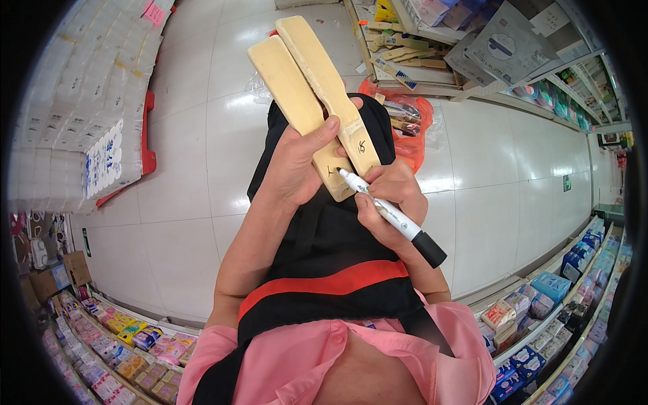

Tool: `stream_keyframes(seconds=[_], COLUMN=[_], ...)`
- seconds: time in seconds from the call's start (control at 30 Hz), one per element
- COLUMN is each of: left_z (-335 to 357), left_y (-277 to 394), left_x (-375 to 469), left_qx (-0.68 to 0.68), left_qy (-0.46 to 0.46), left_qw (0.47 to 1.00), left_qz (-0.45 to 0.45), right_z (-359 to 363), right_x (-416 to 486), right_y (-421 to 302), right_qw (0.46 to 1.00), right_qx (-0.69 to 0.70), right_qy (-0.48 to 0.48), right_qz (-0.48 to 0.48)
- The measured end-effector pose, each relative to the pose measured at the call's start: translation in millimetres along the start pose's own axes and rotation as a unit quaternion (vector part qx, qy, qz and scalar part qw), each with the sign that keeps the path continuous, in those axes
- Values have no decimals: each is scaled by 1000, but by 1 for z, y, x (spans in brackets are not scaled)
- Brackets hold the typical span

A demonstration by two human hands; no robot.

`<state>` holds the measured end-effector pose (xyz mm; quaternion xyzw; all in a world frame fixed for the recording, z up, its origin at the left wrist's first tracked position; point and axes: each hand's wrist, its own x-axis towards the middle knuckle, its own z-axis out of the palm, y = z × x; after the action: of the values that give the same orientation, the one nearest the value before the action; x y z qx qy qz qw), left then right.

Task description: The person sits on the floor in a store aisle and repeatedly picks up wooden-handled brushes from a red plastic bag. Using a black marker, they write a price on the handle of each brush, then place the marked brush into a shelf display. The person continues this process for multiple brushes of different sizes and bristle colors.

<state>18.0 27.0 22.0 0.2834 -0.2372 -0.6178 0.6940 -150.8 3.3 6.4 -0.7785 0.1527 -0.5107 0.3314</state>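
My left hand (304, 162) holds two pale wooden brushes side by side, backs up, its thumb lying across the left brush (283, 76). The right brush (324, 76) reaches a little farther away and bears a handwritten mark on its handle. Between the fingers of my right hand (397, 197) is a white marker pen (390, 215), its black cap stuck on the rear end. The pen's tip meets or nearly meets the left brush's handle, beside a short dark stroke. Bristles are hidden under the brushes.
An open red plastic bag (412, 126) with packaged goods lies on the floor beyond my right hand. More wooden brushes (400, 50) lie on a low shelf at the upper right. Stacked tissue packs (101, 157) stand left; stocked shelves (526, 324) curve along the bottom.
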Motion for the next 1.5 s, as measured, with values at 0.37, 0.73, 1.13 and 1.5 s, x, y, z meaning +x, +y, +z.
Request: stream_keyframes(seconds=[0.37, 0.73, 1.13, 1.5], left_z=[1, 0, -26, -23], left_y=[-1, -4, -8, -31], left_x=[0, 2, 18, 153], left_qx=[6, -12, 115, 509], left_qy=[9, 43, -49, -227], left_qw=[1000, 999, 971, 691], left_qz=[7, 3, -202, -461], right_z=[0, -6, -8, -6], right_x=[0, -6, 15, 17], right_y=[2, 11, 65, 138], right_qw=[1000, 989, 852, 736], right_qx=[18, 95, 392, 463], right_qy=[4, 111, 71, 189], right_qz=[-2, 22, 338, 456])
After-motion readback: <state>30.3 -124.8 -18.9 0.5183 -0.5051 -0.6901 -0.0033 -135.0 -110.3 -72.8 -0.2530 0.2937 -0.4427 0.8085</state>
